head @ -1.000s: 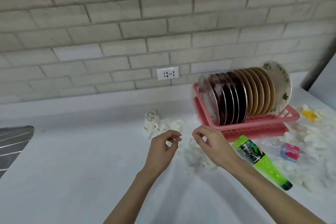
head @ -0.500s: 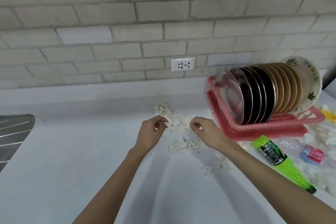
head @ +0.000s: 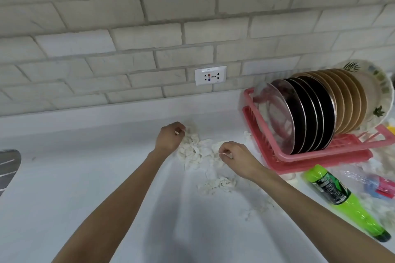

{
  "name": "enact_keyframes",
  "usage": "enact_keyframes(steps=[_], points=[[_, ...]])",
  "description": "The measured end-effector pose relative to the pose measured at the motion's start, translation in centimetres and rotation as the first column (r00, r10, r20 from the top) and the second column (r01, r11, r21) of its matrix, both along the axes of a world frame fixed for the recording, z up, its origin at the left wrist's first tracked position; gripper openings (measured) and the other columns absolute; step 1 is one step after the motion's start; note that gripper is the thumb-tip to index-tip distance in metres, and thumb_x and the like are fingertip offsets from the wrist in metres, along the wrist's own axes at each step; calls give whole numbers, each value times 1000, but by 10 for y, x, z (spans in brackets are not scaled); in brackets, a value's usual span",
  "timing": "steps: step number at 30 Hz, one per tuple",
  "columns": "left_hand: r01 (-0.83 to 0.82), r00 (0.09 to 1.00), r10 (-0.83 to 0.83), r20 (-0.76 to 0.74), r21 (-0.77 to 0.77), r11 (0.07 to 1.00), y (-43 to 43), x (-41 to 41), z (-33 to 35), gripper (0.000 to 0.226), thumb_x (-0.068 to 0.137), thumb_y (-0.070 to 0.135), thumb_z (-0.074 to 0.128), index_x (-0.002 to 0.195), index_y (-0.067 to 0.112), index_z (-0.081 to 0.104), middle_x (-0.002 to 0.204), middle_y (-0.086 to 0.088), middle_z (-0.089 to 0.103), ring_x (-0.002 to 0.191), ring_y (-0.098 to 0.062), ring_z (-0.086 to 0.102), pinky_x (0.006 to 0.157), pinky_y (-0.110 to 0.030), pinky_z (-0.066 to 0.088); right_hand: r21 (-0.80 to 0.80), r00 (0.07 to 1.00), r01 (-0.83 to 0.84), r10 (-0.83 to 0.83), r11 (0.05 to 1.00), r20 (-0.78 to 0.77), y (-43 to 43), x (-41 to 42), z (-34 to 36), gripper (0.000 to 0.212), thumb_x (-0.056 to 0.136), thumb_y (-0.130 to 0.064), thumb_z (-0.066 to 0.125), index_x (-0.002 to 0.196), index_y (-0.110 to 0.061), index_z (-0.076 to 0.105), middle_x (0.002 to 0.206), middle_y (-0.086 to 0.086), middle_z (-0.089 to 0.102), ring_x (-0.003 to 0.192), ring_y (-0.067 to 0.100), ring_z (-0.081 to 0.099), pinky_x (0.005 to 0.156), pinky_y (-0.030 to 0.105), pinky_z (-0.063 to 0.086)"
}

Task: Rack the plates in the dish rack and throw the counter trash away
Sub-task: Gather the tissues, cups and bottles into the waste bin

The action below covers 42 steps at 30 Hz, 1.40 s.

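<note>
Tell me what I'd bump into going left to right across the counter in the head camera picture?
metal sink drainboard → left hand → torn tissue scraps → right hand → pink dish rack. The green bottle lies in front of the rack, overlapping it, so I left it out.

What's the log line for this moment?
plates: racked in dish rack | left hand: fingers curled at tissue scraps, grip unclear | right hand: same | green bottle: lying on counter
</note>
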<state>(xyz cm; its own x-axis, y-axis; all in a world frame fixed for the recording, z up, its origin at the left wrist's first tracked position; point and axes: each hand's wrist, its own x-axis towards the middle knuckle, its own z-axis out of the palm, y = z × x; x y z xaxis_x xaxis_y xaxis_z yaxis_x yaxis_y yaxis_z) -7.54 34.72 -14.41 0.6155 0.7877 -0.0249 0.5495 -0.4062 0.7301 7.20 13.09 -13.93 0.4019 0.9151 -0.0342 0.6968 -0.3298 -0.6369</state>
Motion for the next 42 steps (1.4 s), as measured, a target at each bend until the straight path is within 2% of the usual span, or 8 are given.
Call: enact_keyframes(steps=[7,11,15,21,29,33,37,42], points=[[11,939,6,-343,47,999,44,60,-22,38,87,44,65,120,25,62,120,0,58,113,-22,58,92,-34,45,-25,999,51,-51,998,-9,0,18,-12,13,94,-22,55,102,-16,64,103,-2,61,97,14,59,87,32,50],[10,914,-8,-406,4,1000,48,73,-32,25,76,27,70,101,21,69,101,1,67,89,-20,63,75,-29,49,-23,998,54,-54,998,-19,-5,14,-18,15,94,-22,56,105,-15,64,104,-2,61,98,14,59,87,29,49],[-66,965,36,-260,-108,992,52,76,-36,8,80,14,72,88,13,70,87,-4,69,87,-24,67,72,-27,49,-14,997,63,-64,998,-50,-10,14,-21,13,94,-21,57,103,-17,65,102,-2,62,96,13,60,85,29,49],[-187,977,197,78,-119,975,43,50,-17,20,87,21,73,102,10,67,94,-2,65,89,-20,60,82,-30,46,-48,997,13,-17,999,-70,-24,0,-24,13,92,-24,60,103,-18,64,99,-6,60,90,10,59,82,26,50],[-11,928,94,359,-226,974,-21,19,15,6,83,9,64,88,10,64,78,-9,71,68,-17,64,66,-28,49,-201,957,-130,176,971,229,-34,-32,-36,40,84,-32,63,122,-23,56,115,-5,55,109,16,47,89,27,39],[83,927,24,373,-266,960,-51,6,18,14,94,8,55,96,15,66,74,-7,62,58,-20,59,57,-34,50,-242,967,-105,156,964,202,-39,-33,-38,40,88,-16,58,127,-23,53,120,-4,52,114,16,47,83,23,38],[97,933,26,359,-322,942,-83,-9,15,20,100,11,48,96,14,67,70,-8,52,51,-19,46,46,-27,41,-198,986,-86,112,976,121,-46,-32,-36,38,90,-14,56,128,-18,56,116,-1,56,111,16,52,86,25,41],[106,953,28,303,-416,903,-115,-25,3,25,101,12,45,84,15,64,72,-7,44,59,-17,34,45,-18,28,-59,997,11,-15,998,-73,-54,-31,-19,21,88,-17,53,101,-14,69,80,-2,60,77,12,56,74,33,47]])
